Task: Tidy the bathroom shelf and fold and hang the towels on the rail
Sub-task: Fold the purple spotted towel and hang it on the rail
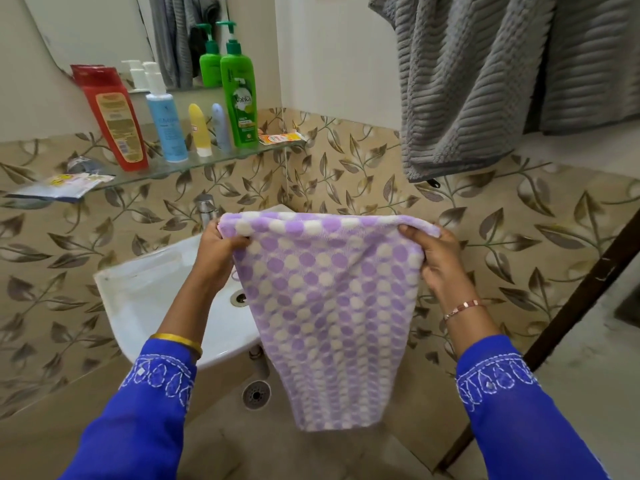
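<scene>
Both hands grip the purple-and-white dotted towel [325, 306] by its top fold, held out in front of the person over the right part of the white sink [145, 299]. Left hand [216, 252] fingers curled shut on the top left corner, right hand [434, 259] pinching the top right corner, thumb on the near face. Top edge runs left-right, roughly level; long axis of the towel hangs straight down from the fingers, narrowing toward the floor, already doubled by the look of it. Key relation: the hanging spot lies up and to the right of the towel, where the grey ribbed towel [467, 84] is draped; the rail itself is not visible, out of frame above. Right hand is the nearer one to that side, left hand nearer the glass shelf [194, 161] with its bottles. Judgement: next comes another fold or a lift up-right, keeping the top edge level.
</scene>
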Demonstrator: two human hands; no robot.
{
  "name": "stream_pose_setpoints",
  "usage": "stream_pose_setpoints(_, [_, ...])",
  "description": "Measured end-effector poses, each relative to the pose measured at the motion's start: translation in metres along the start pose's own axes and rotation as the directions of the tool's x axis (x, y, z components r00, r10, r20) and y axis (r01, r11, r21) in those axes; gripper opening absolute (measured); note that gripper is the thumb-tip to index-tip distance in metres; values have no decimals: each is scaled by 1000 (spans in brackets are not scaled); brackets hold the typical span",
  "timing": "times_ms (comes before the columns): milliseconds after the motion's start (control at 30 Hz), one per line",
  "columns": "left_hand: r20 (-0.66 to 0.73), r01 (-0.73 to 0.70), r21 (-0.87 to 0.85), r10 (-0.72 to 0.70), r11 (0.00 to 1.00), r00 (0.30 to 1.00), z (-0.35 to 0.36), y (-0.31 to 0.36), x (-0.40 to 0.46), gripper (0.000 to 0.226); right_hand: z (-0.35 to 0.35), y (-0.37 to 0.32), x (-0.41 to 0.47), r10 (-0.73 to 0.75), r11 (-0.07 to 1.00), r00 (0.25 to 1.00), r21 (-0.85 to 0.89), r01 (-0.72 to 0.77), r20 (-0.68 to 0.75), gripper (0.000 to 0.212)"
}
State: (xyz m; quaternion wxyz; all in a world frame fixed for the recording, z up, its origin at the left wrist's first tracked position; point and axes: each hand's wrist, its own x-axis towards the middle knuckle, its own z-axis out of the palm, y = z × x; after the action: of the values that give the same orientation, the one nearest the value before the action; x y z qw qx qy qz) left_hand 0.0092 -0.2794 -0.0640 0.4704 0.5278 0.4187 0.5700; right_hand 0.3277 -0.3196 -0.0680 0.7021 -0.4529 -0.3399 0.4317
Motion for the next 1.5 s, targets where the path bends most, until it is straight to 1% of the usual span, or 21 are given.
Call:
stream_pose_setpoints(100, [-123, 15, -80, -24, 997, 992, -10, -5, 4, 41, -2, -15, 4, -61, 998, 995, -28, 63, 73, 38])
stream_pose_setpoints(167, [-109, 43, -94, -53, 995, 993, -15, -4, 7, 37, -8, -28, 8, -87, 993, 987, -62, 96, 139, 58])
stream_pose_setpoints(200, [-94, 51, -86, -59, 995, 994, -15, -2, 8, 33, -10, -34, 10, -97, 988, 982, -100, 114, 162, 60])
stream_pose_setpoints(300, [-122, 50, -76, -59, 996, 991, -11, 2, 9, 17, -12, -41, 15, -108, 971, 972, -188, 148, 207, 41])
stream_pose_setpoints(400, [-158, 29, -59, -38, 998, 987, -5, 0, 7, 16, -10, -39, 16, -94, 933, 965, -318, 171, 245, 39])
stream_pose_setpoints(500, [-163, 31, 47, -23, 998, 986, 1, -3, 7, 30, -6, -40, 14, -114, 801, 953, -541, 255, 281, 35])
stream_pose_setpoints(633, [-264, 30, 59, -13, 998, 964, 11, -3, 10, 30, 1, -37, 17, -302, 435, 895, -788, 436, 328, 50])
stream_pose_setpoints(667, [-274, 26, 25, -18, 999, 962, 12, -2, 10, 30, 2, -35, 17, -334, 394, 886, -807, 440, 321, 51])
stream_pose_setpoints(733, [-278, 20, -55, -35, 998, 960, 13, 0, 10, 29, 3, -34, 17, -345, 453, 890, -777, 437, 300, 52])
stream_pose_setpoints(833, [-315, 11, -170, -65, 985, 947, 11, 3, 12, 27, 4, -38, 14, -234, 669, 927, -643, 373, 294, 53])
stream_pose_setpoints(900, [-337, -12, -234, -69, 972, 939, 10, 5, 13, 24, 3, -41, 12, -98, 684, 932, -657, 317, 348, 49])
stream_pose_setpoints(933, [-344, -19, -247, -69, 969, 936, 9, 4, 14, 25, 2, -42, 12, -12, 653, 922, -695, 300, 386, 46])
stream_pose_setpoints(1000, [-354, -22, -254, -72, 967, 932, 9, 4, 12, 28, 1, -43, 12, 145, 482, 893, -819, 312, 425, 39])
stream_pose_setpoints(1067, [-354, -19, -237, -68, 971, 933, 10, 0, 10, 31, 0, -41, 16, 156, 296, 901, -889, 349, 405, 38])
stream_pose_setpoints(1100, [-352, -9, -215, -69, 977, 934, 9, -1, 9, 31, -1, -38, 17, 99, 280, 915, -894, 351, 390, 38])
stream_pose_setpoints(1133, [-351, -1, -178, -63, 984, 934, 8, -2, 8, 31, -3, -35, 18, 31, 323, 927, -881, 345, 374, 38])
stream_pose_setpoints(1200, [-368, 1, 2, 0, 1000, 930, 3, -2, 8, 25, -7, -28, 19, -87, 553, 946, -775, 305, 311, 32])
stream_pose_setpoints(1300, [-378, -72, 310, 192, 948, 906, -2, 0, 9, 11, -5, -25, 14, -127, 889, 976, -415, 191, 178, 30])
stream_pose_setpoints(1367, [-404, -88, 359, 240, 929, 883, -2, 2, 7, 14, 2, -28, 12, -91, 980, 982, -163, 118, 167, 37])
stream_pose_setpoints(1433, [-360, -63, 193, 130, 979, 924, -10, 7, 4, 18, 5, -34, 9, -57, 998, 965, -7, 61, 257, 43])
stream_pose_setpoints(1500, [-39, 37, -181, -45, 983, 998, -25, 14, -3, 25, 2, -38, 4, -15, 990, 905, 132, -46, 425, 50])
